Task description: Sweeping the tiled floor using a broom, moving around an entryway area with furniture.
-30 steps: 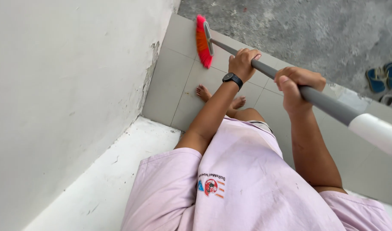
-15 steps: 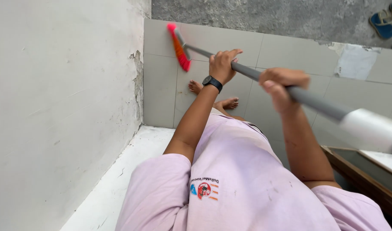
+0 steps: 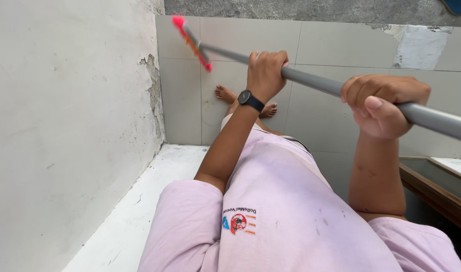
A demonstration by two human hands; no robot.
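Note:
I hold a long broom with a grey handle in both hands. My left hand, with a black watch on the wrist, grips the handle lower down, nearer the head. Higher up the handle, at the right, my right hand is closed around it. The pink and orange broom head rests on the grey floor tiles close to the white wall. My bare feet stand on the tiles just behind the broom head.
A white raised ledge runs along the wall base at the lower left. A wooden frame edge shows at the right. Rough concrete ground lies beyond the tiles, with a blue sandal at the top right. One tile has a chipped patch.
The broom head has swept left toward the wall and turned edge-on. My view has swung left, so the sandals have slid up to the frame's top edge. Both hands keep their grip.

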